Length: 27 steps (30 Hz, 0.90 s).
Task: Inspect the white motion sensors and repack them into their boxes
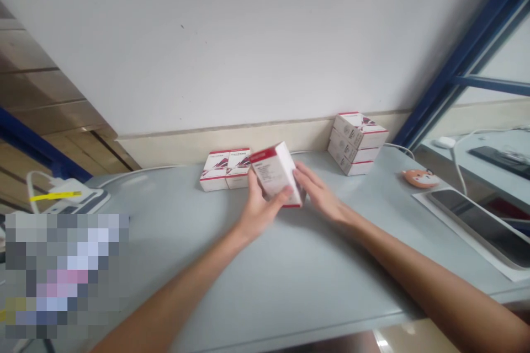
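My left hand [261, 204] grips a small white and red cardboard box [273, 174], its thumb across the printed face. On the box's right side, the fingers of my right hand [318, 190] press against its edge. The box is tilted and held above the grey table. Behind it to the left, two similar boxes [214, 170] lie side by side near the wall. To the right, a stack of three such boxes [354, 146] stands by the wall.
A dark phone-like slab [480, 223] lies on a white sheet at the right. Beside it is an orange animal-faced item [420, 178]. A power strip with a white plug [72, 193] sits at the left, near a blurred-out patch. A blue frame [453, 60] rises at the right.
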Available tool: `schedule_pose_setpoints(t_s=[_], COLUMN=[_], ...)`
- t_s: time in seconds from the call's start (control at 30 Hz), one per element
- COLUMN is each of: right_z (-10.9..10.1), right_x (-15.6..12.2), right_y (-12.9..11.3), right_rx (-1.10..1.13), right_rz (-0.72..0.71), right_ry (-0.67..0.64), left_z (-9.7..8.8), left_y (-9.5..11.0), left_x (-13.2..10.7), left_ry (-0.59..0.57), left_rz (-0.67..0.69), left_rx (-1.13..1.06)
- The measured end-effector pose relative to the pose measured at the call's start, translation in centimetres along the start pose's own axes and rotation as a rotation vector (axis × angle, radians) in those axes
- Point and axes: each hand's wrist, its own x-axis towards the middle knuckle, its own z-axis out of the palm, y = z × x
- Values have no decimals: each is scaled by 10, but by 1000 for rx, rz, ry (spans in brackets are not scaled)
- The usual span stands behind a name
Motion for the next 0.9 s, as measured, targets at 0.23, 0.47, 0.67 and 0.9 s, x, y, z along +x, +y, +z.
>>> schedule_pose_setpoints(t_s=[0.23, 0.47, 0.67, 0.9], right_z=[-10, -25, -28, -17], right_x=[-2, 0, 6, 0], right_y=[-16, -20, -14, -15], right_rx=[-306, -481, -333, -352], right_rz=[-305, -388, -325, -434], right_ry=[168, 165, 474, 562], left_z=[-1, -15, -24, -31], left_y=[6, -3, -1, 35], left_x=[-9, -8, -4, 6], left_ry=[-75, -101, -154, -159], left_rz=[66, 139, 527, 910], left_rx=[247, 489, 638, 908])
